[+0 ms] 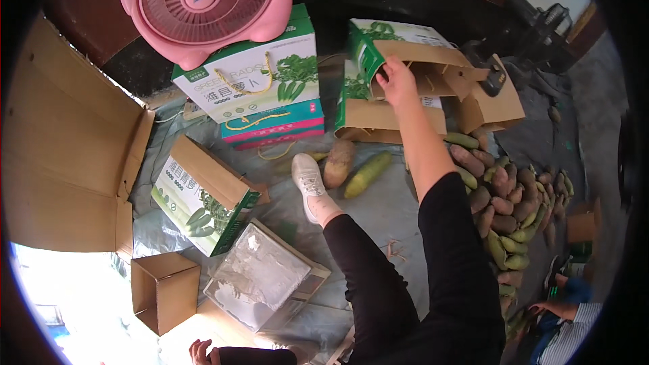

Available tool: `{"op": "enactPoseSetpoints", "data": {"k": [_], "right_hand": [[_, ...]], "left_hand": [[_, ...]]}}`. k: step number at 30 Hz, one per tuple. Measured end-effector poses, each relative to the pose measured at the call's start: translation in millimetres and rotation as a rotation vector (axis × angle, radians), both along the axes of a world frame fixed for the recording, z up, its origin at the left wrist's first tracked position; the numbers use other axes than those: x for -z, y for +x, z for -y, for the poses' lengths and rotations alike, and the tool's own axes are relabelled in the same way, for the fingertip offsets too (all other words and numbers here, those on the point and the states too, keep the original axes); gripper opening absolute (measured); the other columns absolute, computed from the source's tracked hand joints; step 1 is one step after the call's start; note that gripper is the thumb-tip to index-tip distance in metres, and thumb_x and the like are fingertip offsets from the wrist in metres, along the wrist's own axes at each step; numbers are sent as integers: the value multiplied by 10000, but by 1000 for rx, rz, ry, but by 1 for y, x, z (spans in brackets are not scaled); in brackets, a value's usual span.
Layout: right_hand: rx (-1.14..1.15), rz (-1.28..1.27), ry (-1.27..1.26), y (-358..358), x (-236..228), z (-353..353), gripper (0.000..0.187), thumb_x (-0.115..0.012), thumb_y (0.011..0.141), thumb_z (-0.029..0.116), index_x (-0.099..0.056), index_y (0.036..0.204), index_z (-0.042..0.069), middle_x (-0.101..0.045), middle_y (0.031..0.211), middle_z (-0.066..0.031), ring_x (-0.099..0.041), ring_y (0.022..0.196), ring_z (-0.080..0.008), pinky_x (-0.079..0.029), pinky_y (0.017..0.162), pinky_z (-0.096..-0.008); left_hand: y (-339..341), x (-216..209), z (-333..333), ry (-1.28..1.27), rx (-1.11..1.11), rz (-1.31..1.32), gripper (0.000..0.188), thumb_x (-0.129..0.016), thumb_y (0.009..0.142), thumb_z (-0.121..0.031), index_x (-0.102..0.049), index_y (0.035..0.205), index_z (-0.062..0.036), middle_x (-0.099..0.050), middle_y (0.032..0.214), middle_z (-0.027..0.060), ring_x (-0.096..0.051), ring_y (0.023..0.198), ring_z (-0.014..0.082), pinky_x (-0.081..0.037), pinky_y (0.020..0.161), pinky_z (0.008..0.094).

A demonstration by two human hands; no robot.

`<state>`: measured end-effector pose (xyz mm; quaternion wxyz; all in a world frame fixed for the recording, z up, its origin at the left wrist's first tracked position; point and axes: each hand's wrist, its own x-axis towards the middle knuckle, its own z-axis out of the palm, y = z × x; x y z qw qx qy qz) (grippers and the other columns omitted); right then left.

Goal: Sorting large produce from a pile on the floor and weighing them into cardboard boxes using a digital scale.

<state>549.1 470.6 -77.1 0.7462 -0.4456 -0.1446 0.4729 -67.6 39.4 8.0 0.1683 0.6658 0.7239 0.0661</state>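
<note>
My right hand (399,83) reaches forward, its fingers and thumb closed on the edge of a white and green cardboard carton (422,67). That carton lies on its side, its brown opening facing me, on top of a second open carton (389,116). My left hand (203,353) shows at the lower edge, fingers loosely bent and apart, with nothing seen in them. Nearest to it are a small brown cardboard box (164,294) and a scale with a worn metal platform (260,274). A printed carton (203,196) with a raised flap stands beyond the scale.
A pink fan (203,0) sits on a roped carton (284,74) above a blue-pink box (274,125). Sweet potatoes and green radishes form a heap (514,196) on the right. Another green radish (368,174) lies by my shoe (309,186). Someone's striped sleeve (574,338) shows lower right.
</note>
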Motion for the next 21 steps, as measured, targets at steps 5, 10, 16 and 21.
{"op": "enactPoseSetpoints", "data": {"k": [5, 10, 16, 21], "right_hand": [[-15, 44, 9, -12, -14, 116, 535, -526, 875, 168, -333, 1367, 86, -387, 1343, -2, -405, 1122, -119, -337, 870, -319], [48, 116, -181, -23, -8, 268, 509, -550, 844, 202, -399, 1319, 95, -462, 1242, 18, -426, 1036, -92, -336, 840, -300], [65, 169, -621, -29, 4, 344, 409, -674, 748, 322, -539, 1057, 88, -562, 967, 48, -470, 774, -72, -343, 589, -246], [-212, 67, -512, -3, 24, 332, 441, -697, 756, 312, -556, 1093, 65, -594, 1006, -22, -549, 847, -126, -439, 639, -282]], "left_hand": [[1, -1, 9, 78, 18, -50, 230, -604, 832, -126, -586, 1037, -24, -555, 1047, 192, -479, 1024, 357, -383, 890, 457], [-4, 1, 24, 187, 40, -13, 210, -603, 831, -97, -581, 1022, -12, -571, 1010, 160, -485, 1002, 353, -389, 876, 461], [-9, -6, 41, 198, -100, 1, 169, -557, 791, -78, -591, 936, 2, -567, 989, 151, -471, 1028, 330, -365, 914, 424], [-10, -8, 53, 222, -105, -22, 227, -557, 806, -122, -573, 992, 6, -542, 1037, 182, -449, 1058, 348, -356, 917, 441]]}}
